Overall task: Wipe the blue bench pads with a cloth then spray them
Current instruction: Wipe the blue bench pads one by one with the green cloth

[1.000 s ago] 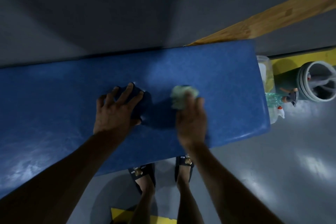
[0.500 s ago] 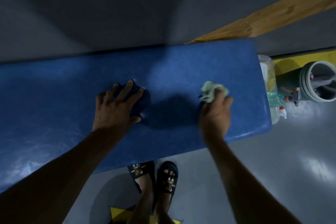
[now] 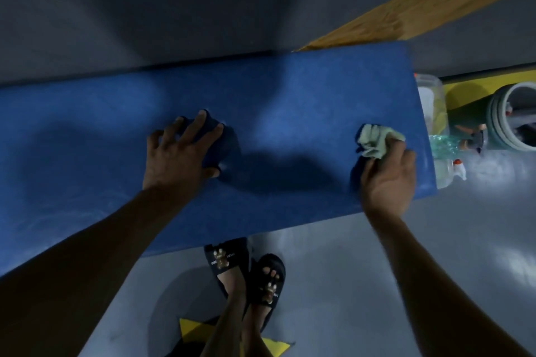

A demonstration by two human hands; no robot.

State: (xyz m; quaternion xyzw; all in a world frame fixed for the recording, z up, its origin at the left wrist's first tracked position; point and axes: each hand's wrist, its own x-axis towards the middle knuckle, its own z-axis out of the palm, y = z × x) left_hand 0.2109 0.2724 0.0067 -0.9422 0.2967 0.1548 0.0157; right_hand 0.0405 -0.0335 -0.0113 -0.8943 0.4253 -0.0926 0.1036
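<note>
A long blue bench pad [image 3: 290, 95] runs across the view in front of me. My right hand [image 3: 387, 177] grips a crumpled pale green cloth [image 3: 374, 140] and presses it on the pad close to its right end. My left hand [image 3: 179, 153] rests flat on the pad near the middle, fingers spread, holding nothing. Just past the pad's right end, on the floor, stands a clear spray bottle [image 3: 452, 172] with a white and red nozzle.
A grey wall rises behind the pad, with a wooden rail [image 3: 420, 6] slanting at upper right. A clear container [image 3: 432, 95] and a grey-green bucket [image 3: 504, 116] sit on the floor right of the pad. My sandalled feet [image 3: 249, 272] stand on grey floor below.
My right hand has swept the cloth rightward along the pad, from the middle to near its right end. My left hand has stayed in place. My feet have shifted.
</note>
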